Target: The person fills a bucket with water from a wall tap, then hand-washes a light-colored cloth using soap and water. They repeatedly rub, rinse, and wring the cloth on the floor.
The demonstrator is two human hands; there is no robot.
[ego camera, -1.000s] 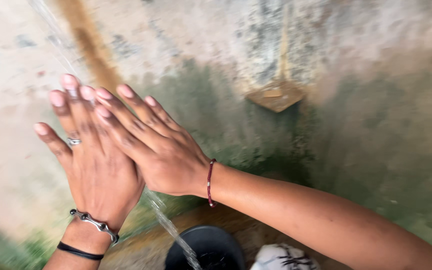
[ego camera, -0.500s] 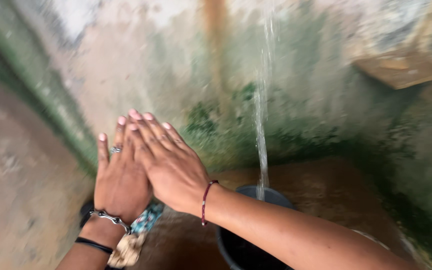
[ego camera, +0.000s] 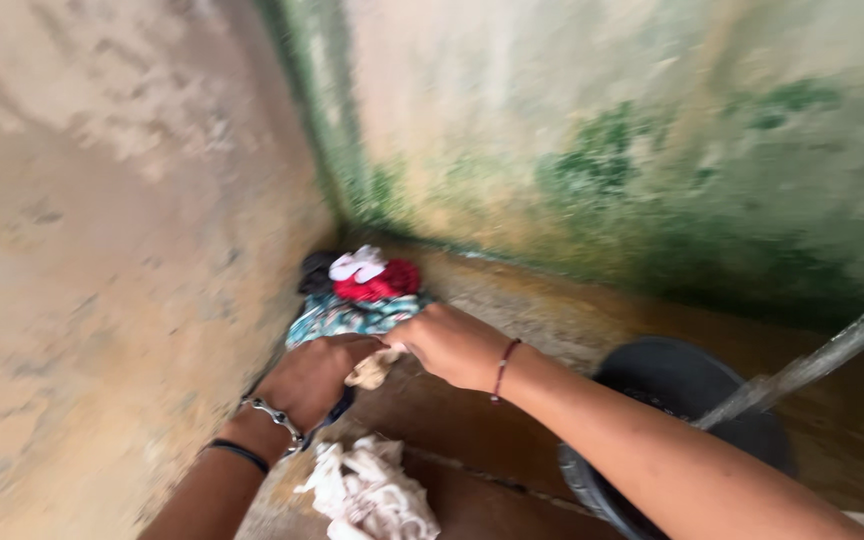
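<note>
okay, head view only, frame is motion-blurred. both hands are down low at a heap of clothes in the corner where the stained left wall [ego camera: 102,250] meets the mossy green back wall [ego camera: 602,150].

the right hand [ego camera: 452,345] is curled narrow, fingers folded down onto a pale rag [ego camera: 372,370], looks like it is pinching it. it has a red thread bracelet [ego camera: 502,368] at the wrist. the left hand [ego camera: 317,375] is knuckles-up and curled just beside the same rag and touching it. its fingers are tucked under, so i cannot tell if it really grips anything. a metal bracelet [ego camera: 274,415] and a black band [ego camera: 237,452] sit on that wrist.

the heap lies right behind the hands: a teal patterned cloth [ego camera: 347,318] touching them, then a red cloth [ego camera: 382,282] with a white piece [ego camera: 357,265] on top, and something dark [ego camera: 317,270] at the wall side. a separate white crumpled cloth [ego camera: 367,495] lies on the wet brown floor [ego camera: 472,420], near the left forearm. a black bucket [ego camera: 672,400] stands to the right, well apart from the heap, with a grey streak of water [ego camera: 812,365] slanting into it.

step in hand, by my read: getting hold of the rag at the near edge of the heap. the rag is not lifted yet. pulling it free would call for a full closed grip from both hands and a tug toward the body, since the teal cloth overlaps it and could drag along.
</note>
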